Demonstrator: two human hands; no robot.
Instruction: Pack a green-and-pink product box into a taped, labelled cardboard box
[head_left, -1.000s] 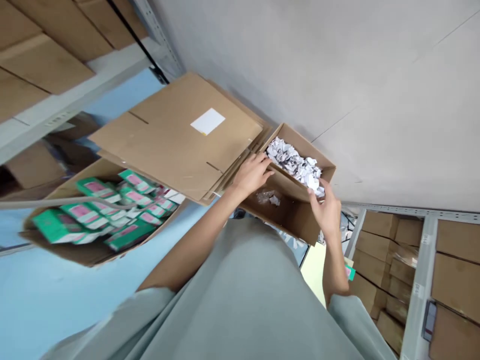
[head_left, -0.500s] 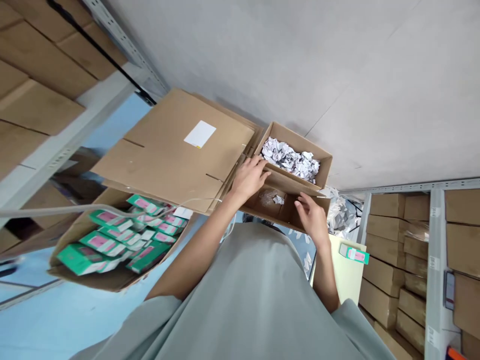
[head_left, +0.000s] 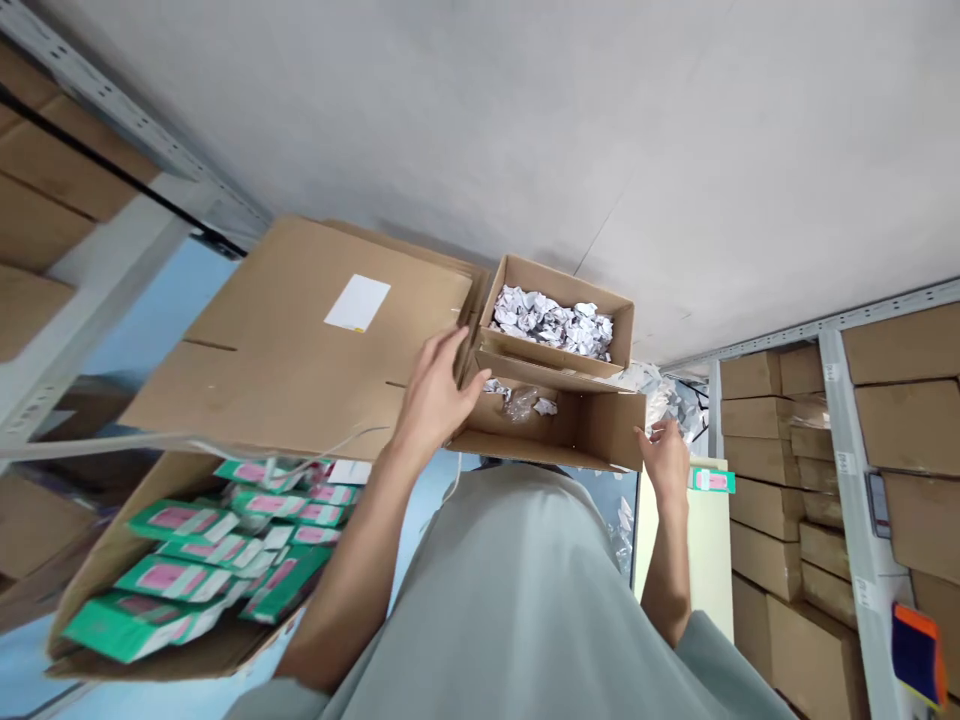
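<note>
The near cardboard box (head_left: pixel 611 425) stands open, with some crumpled paper (head_left: pixel 545 407) and clear plastic film (head_left: pixel 520 404) at its bottom. At its left end is my left hand (head_left: pixel 435 400), fingers spread and thumb apart, holding nothing. My right hand (head_left: pixel 666 458) is at the outside of the box's right wall, its fingers loosely bent and a little apart; whether they touch the cardboard I cannot tell. Directly behind stands a second open box (head_left: pixel 622 335), holding crumpled white paper (head_left: pixel 551 320).
Flat cardboard sheets (head_left: pixel 300 370) with a white label lie left. Below them a large carton (head_left: pixel 82 590) holds green-and-pink boxes (head_left: pixel 172 577). One small green box (head_left: pixel 711 480) lies on a pale yellow surface (head_left: pixel 709 545) at right. Shelves of cartons (head_left: pixel 757 465) flank both sides; a wall rises behind.
My left hand has moved off the near box's back edge to its left end and opened wider. My right hand has come out of the box to its right wall. The view has shifted.
</note>
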